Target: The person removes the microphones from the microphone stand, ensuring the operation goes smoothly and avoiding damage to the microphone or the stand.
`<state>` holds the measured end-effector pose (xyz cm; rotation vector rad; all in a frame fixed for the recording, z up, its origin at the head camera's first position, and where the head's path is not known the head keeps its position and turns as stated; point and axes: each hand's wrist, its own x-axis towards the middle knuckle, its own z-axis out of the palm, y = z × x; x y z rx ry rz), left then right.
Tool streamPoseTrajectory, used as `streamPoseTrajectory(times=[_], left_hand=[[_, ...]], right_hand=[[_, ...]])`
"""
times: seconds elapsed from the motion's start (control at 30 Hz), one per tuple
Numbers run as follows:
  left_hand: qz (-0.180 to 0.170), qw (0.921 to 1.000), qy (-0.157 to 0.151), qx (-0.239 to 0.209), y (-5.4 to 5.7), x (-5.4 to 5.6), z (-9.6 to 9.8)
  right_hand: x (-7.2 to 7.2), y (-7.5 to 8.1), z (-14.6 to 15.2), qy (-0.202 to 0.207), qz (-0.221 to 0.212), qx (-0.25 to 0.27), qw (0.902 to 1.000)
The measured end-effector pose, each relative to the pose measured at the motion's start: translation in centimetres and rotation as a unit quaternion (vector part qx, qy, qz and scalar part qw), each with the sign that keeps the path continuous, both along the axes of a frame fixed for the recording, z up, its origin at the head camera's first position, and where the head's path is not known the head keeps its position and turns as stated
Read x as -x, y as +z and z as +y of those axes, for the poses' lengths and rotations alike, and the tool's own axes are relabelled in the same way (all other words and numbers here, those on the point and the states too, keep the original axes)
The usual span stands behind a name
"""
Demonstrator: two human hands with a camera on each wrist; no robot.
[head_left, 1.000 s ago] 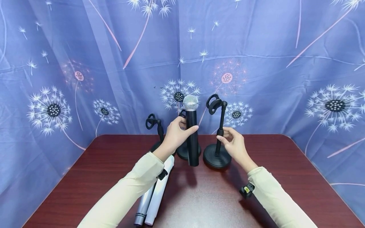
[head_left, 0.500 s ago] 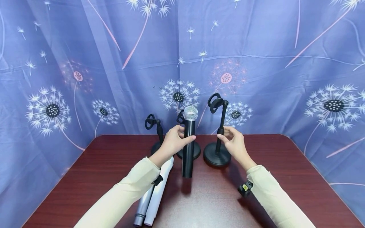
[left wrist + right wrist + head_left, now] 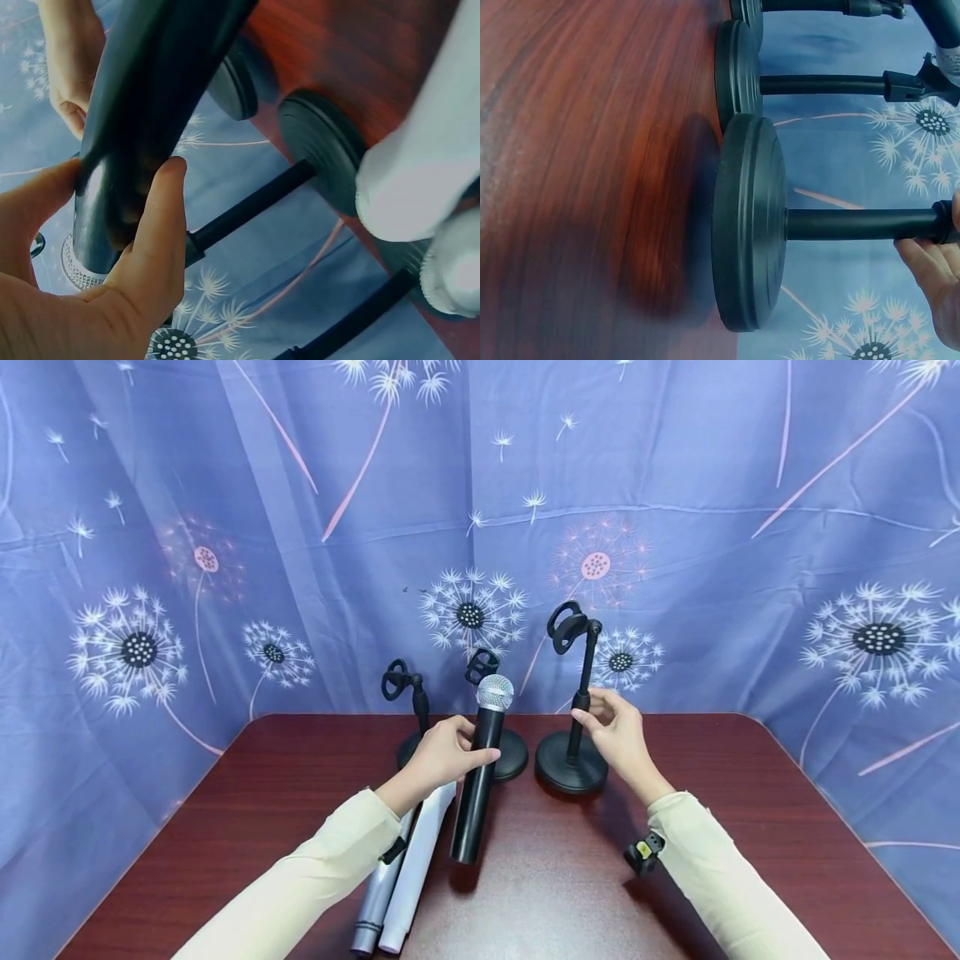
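A black microphone (image 3: 477, 793) with a silver mesh head is in my left hand (image 3: 438, 753), pinched between thumb and fingers around its body. It tilts, mesh head up and away, lower end toward me over the table. The left wrist view shows this microphone (image 3: 161, 90) large, with the left hand's fingers (image 3: 159, 217) on it. My right hand (image 3: 621, 735) pinches the collar of the right-hand black microphone stand (image 3: 572, 770), whose round clip at the top has nothing in it. In the right wrist view, the right hand (image 3: 934, 274) is partly cut off at the edge.
Two more black stands, a middle stand (image 3: 512, 756) and a left stand (image 3: 422, 710), stand behind the left hand with vacant clips. A white microphone (image 3: 418, 877) and a silver-grey microphone (image 3: 375, 902) lie side by side on the brown table (image 3: 300, 777). A patterned curtain (image 3: 675, 485) hangs behind.
My left hand has brought the microphone down and toward me, tilting its lower end to the left. The middle stand's clip has come into view. The right hand keeps its hold on the stand, barely moving.
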<state>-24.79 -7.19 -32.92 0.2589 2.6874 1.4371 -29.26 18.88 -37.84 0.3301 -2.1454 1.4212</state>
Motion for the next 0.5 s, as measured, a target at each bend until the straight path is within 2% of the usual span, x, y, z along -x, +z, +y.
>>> streamPoseTrajectory(times=[0.3,0.5], left_hand=[[-0.02,0.9968,-0.007,0.077,-1.3,-0.5,-0.9],[-0.029,0.9971,-0.018,0.068,-2.3,-0.9,-1.3]], right_hand=[[0.3,-0.2,-0.4,0.011,0.01,0.01,0.9998],[0.3,-0.4,-0.6,0.009,0.002,0.007,0.9999]])
